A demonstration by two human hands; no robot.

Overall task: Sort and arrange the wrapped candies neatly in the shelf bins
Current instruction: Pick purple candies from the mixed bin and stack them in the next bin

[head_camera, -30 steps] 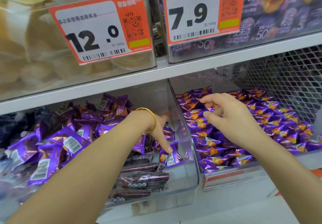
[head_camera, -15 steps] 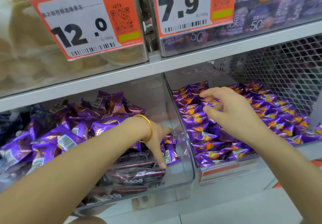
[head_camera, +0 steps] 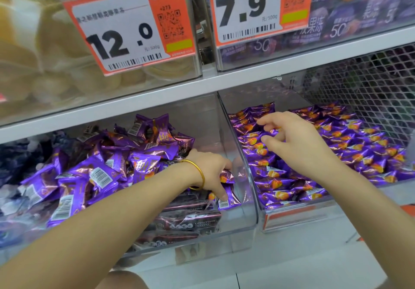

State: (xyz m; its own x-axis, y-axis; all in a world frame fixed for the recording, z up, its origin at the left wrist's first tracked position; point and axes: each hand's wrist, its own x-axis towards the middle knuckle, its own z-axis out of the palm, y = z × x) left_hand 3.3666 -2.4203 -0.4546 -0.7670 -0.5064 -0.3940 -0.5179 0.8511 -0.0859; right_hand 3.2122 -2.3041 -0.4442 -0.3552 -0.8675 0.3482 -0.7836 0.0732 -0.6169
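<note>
1. On the left we saw a clear left bin (head_camera: 224, 241) holding a loose heap of purple candies (head_camera: 107, 167), many lying barcode side up.
2. At the front of that bin lay long dark packets (head_camera: 190, 218), stacked flat beneath the heap.
3. The left hand (head_camera: 210, 169), with a gold bangle (head_camera: 199, 169) on its wrist, reached down into the bin's right front corner. One fingertip rested on a purple-and-orange candy (head_camera: 226, 200) that lay on the dark packets. We could not tell whether the hand actually grasped it.
4. Just beside it, the right bin (head_camera: 296, 217) held rows of candies (head_camera: 350, 145) of the same purple-and-orange kind, laid flat.
5. The right hand (head_camera: 294, 140) hung over the left part of those rows, fingers loosely curled and released, gripping nothing.
6. A wire mesh (head_camera: 370, 86) stood behind the right bin.
</note>
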